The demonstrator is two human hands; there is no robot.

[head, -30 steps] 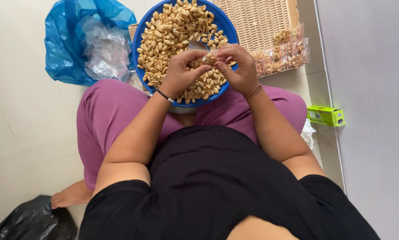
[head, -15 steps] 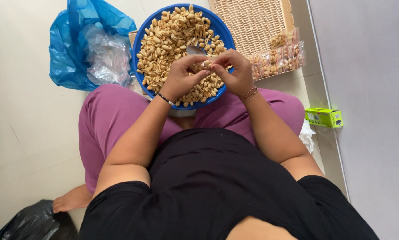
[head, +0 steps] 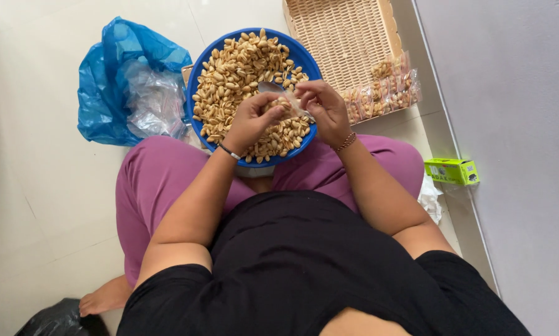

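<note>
From up here I see both hands meeting over the near side of the blue bowl [head: 200, 74], which rests on the lap, heaped with shelled peanuts [head: 229, 74]. The left hand [head: 249, 119] is curled shut round a small clear packet [head: 285, 109] that already seems to hold some nuts, though the fingers hide most of it. The right hand [head: 326, 109] pinches together on the packet's upper edge, thumb and forefinger closed on the film. A metal spoon [head: 268, 88] lies in the nuts just beyond the fingers, touched by neither hand as far as I can tell.

What worries me most is the film. I judge it thin and slick, and held only at the edge by the right grip; if that pinch slides, the mouth folds shut or the packet tips and nuts drop out. Over the bowl that costs little, but the hands sit close to the near rim, so a spill could run onto the purple trousers [head: 161, 180] or the tiled floor [head: 43, 205].

The bowl itself looks unsteady to me: it is balanced on the knees, not on anything flat, and a shift of a leg could slide the whole heap forward.

Filled packets [head: 379, 99] lie along the edge of the wicker tray [head: 341, 31] to the right, near its lip; a careless elbow could knock them off. The blue plastic bag [head: 114, 74] with spare clear packets sits left of the bowl.
</note>
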